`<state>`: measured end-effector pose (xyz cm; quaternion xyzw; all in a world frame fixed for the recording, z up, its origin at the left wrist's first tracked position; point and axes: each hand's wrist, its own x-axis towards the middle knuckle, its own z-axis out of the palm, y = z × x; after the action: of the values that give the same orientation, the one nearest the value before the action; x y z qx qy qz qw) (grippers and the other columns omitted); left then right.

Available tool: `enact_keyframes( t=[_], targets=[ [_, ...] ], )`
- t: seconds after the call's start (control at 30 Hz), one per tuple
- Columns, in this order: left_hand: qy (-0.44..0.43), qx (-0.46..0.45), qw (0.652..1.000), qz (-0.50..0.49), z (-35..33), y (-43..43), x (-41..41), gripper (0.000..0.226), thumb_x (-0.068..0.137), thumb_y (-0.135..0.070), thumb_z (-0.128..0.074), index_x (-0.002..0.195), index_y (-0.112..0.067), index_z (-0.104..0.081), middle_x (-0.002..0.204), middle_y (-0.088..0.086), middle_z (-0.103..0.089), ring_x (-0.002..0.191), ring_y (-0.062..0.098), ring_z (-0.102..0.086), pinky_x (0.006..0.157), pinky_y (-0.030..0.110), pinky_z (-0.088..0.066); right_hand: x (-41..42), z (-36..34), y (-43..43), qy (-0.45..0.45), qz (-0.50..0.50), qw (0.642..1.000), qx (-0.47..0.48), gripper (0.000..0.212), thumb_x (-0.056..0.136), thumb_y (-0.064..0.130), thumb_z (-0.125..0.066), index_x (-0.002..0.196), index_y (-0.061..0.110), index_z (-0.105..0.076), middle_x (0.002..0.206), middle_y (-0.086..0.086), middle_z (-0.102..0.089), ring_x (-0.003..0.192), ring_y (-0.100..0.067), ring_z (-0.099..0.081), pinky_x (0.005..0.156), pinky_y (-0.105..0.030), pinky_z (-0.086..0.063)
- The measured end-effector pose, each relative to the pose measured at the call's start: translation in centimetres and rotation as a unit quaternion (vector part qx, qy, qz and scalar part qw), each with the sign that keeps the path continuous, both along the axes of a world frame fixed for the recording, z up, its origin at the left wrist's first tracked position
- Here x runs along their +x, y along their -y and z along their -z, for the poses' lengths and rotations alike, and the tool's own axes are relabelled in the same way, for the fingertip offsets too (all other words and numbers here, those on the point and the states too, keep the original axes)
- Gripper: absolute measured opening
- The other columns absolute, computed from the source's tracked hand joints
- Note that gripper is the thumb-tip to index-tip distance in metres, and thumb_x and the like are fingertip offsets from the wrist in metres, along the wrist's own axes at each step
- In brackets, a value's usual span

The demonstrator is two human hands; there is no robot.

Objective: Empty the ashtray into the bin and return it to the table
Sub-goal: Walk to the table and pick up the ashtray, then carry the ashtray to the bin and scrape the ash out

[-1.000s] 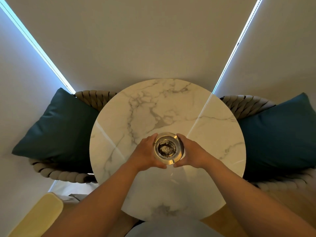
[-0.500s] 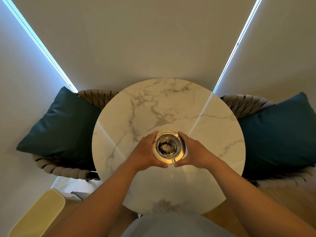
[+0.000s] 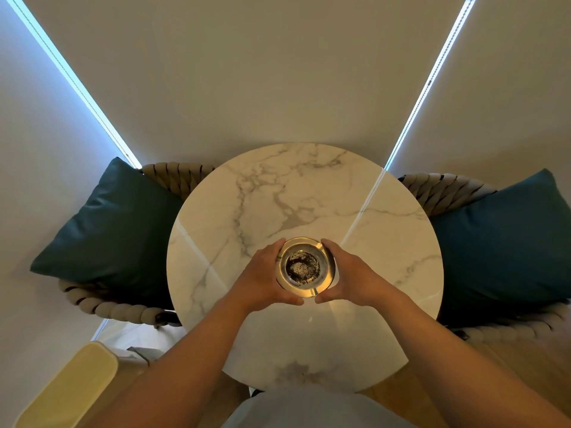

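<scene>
The ashtray (image 3: 305, 267) is cupped from both sides at the centre of the frame: the left hand (image 3: 264, 278) is wrapped around its left rim and the right hand (image 3: 355, 278) around its right, thumbs nearly meeting below it. Whether it rests on the round marble table (image 3: 386, 242) or is held just above it cannot be told. Dark ash is seen lying in the bowl. If the dish is tilted or jerked on the way to the bin, ash could be spilled onto the marble or onto the teal cushions (image 3: 105, 230) at either side. No bin is identified with certainty; a pale yellow object (image 3: 71, 387) sits at lower left.
</scene>
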<state>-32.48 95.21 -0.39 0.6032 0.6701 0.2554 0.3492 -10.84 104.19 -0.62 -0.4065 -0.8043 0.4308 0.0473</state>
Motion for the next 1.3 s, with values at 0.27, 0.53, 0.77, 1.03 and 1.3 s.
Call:
enact_keyframes(
  t=[0.27,0.53,0.77,1.03,1.3],
  targets=[
    [0.002,0.002,1.0,-0.018,-0.2,0.9,0.1,0.116,0.042,-0.046,-0.096,0.139,-0.041,-0.033,0.121,-0.026,-0.046,0.12,0.009,-0.044,0.099,0.029,-0.042,-0.1,0.0,0.4,-0.009,0.008,1.0,-0.023,0.116,0.051,0.038,-0.096,0.144,0.036,-0.027,0.111,0.042,-0.045,0.101,0.028,-0.044,0.077,0.006,-0.034],
    [0.021,0.001,0.997,-0.07,-0.3,1.7,0.6,0.119,0.042,-0.048,-0.096,0.144,-0.029,-0.036,0.131,-0.012,-0.054,0.122,0.012,-0.048,0.101,0.041,-0.047,0.2,0.6,1.1,-0.039,0.041,0.997,-0.043,0.109,0.055,0.028,-0.095,0.142,0.045,-0.031,0.12,0.038,-0.052,0.11,0.025,-0.045,0.085,-0.003,-0.037],
    [0.026,-0.003,0.997,-0.069,0.2,2.3,0.1,0.122,0.043,-0.048,-0.096,0.146,-0.029,-0.033,0.132,-0.01,-0.052,0.122,0.011,-0.048,0.102,0.041,-0.047,-0.1,0.8,1.5,-0.026,0.042,0.998,-0.047,0.108,0.055,0.03,-0.095,0.132,0.06,-0.025,0.119,0.04,-0.053,0.113,0.024,-0.045,0.085,-0.002,-0.037],
    [0.037,-0.012,0.998,-0.055,1.0,3.4,-3.2,0.122,0.043,-0.052,-0.094,0.146,-0.031,-0.032,0.132,-0.01,-0.052,0.123,0.011,-0.047,0.103,0.042,-0.046,-3.1,1.5,2.8,-0.024,0.045,0.997,-0.058,0.116,0.056,0.028,-0.096,0.149,0.039,-0.027,0.122,0.037,-0.05,0.113,0.02,-0.047,0.085,-0.001,-0.036],
    [0.019,0.01,0.995,-0.098,1.8,7.8,-5.6,0.115,0.043,-0.064,-0.088,0.141,-0.04,-0.032,0.13,-0.018,-0.051,0.119,0.006,-0.049,0.101,0.038,-0.049,-6.8,1.6,4.7,-0.042,-0.038,0.998,-0.041,0.115,0.057,0.028,-0.096,0.149,0.036,-0.027,0.123,0.04,-0.048,0.111,0.023,-0.047,0.084,0.005,-0.034]
  ],
)
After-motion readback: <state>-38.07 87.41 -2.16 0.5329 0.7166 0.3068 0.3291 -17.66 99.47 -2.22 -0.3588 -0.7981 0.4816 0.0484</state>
